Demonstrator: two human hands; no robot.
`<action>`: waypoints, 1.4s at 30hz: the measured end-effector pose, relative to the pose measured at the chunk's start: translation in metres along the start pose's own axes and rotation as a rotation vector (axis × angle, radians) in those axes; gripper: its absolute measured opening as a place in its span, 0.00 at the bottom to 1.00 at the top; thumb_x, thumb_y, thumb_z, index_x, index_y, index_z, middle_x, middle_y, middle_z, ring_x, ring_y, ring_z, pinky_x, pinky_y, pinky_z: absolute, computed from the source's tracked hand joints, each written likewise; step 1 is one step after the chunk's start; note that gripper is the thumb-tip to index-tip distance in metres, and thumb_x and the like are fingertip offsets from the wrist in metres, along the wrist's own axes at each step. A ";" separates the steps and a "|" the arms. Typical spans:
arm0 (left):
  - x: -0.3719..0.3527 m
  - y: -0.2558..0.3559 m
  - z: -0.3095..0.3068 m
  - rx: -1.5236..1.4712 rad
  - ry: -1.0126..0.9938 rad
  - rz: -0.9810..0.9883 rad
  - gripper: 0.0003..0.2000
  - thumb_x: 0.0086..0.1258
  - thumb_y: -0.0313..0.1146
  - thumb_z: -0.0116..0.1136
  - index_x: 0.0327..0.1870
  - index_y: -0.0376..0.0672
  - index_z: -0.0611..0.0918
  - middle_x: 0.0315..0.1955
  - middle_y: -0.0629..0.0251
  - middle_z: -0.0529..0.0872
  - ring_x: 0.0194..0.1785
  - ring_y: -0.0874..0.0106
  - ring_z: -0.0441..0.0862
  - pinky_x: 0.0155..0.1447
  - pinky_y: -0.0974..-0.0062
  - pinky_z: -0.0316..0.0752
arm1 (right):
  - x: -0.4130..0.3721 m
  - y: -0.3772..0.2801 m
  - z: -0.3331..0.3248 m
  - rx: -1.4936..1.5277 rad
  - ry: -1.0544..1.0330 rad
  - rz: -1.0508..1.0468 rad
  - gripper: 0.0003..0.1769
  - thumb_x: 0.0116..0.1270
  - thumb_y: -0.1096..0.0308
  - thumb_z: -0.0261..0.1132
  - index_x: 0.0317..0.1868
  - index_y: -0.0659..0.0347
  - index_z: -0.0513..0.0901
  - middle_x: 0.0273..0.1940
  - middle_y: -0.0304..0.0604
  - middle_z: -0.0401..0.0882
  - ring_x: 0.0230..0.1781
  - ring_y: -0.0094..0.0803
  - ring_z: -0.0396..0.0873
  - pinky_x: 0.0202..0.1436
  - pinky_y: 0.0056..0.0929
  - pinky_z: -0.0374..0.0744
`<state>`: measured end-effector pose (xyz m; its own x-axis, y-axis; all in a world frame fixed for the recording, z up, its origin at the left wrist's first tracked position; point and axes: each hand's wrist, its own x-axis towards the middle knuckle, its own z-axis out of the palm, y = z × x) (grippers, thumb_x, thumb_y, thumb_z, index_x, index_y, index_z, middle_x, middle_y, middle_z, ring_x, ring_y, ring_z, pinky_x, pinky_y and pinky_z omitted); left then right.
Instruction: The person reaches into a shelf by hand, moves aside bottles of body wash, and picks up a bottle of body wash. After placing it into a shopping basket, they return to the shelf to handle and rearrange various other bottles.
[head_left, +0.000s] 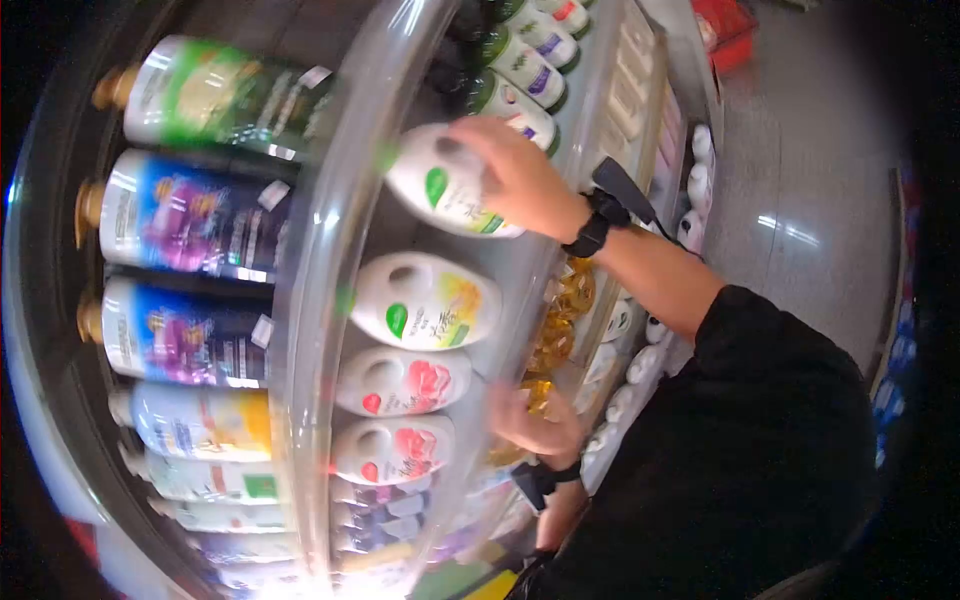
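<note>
The view is turned sideways, with bottle caps pointing left. My right hand is wrapped round the lower part of a white detergent bottle with a green cap and green leaf mark, tilted on the shelf. Beside it stands a similar white bottle with a yellow flower print. Two white bottles with pink flower prints, one next to the other, follow in the row. My left hand hovers in front of the shelf near amber bottles; its fingers are smeared by motion.
A clear plastic shelf lip runs along the row. Large pump bottles, such as a blue and purple one, line the shelf above. White bottles with green caps stand farther along. A red basket-like object is on the floor.
</note>
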<state>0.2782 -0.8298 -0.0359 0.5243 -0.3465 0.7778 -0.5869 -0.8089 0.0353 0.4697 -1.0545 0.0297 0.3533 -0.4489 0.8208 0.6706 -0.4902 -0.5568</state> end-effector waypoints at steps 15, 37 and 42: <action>0.018 0.027 0.031 -0.287 -0.377 -0.151 0.08 0.66 0.22 0.60 0.45 0.36 0.81 0.49 0.50 0.84 0.54 0.54 0.82 0.61 0.59 0.75 | -0.004 0.021 0.020 0.192 -0.124 0.414 0.27 0.65 0.61 0.64 0.57 0.73 0.75 0.49 0.63 0.80 0.49 0.59 0.80 0.55 0.51 0.77; -0.001 0.030 0.004 -0.416 -0.132 -0.219 0.09 0.58 0.18 0.63 0.39 0.39 0.83 0.38 0.55 0.86 0.40 0.54 0.83 0.45 0.60 0.79 | 0.002 0.011 0.027 0.239 -0.346 0.642 0.20 0.71 0.54 0.59 0.44 0.67 0.77 0.39 0.66 0.83 0.45 0.64 0.81 0.49 0.50 0.76; -0.019 0.029 0.002 -0.534 -0.217 -0.260 0.07 0.61 0.19 0.63 0.40 0.37 0.84 0.39 0.54 0.86 0.42 0.55 0.83 0.47 0.63 0.78 | 0.000 -0.002 0.029 0.157 -0.251 0.682 0.22 0.72 0.53 0.59 0.47 0.68 0.78 0.42 0.65 0.83 0.47 0.61 0.82 0.50 0.47 0.77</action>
<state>0.2525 -0.8470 -0.0510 0.7715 -0.3048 0.5585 -0.6212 -0.5505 0.5577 0.4875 -1.0324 0.0347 0.8504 -0.4217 0.3147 0.3281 -0.0425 -0.9437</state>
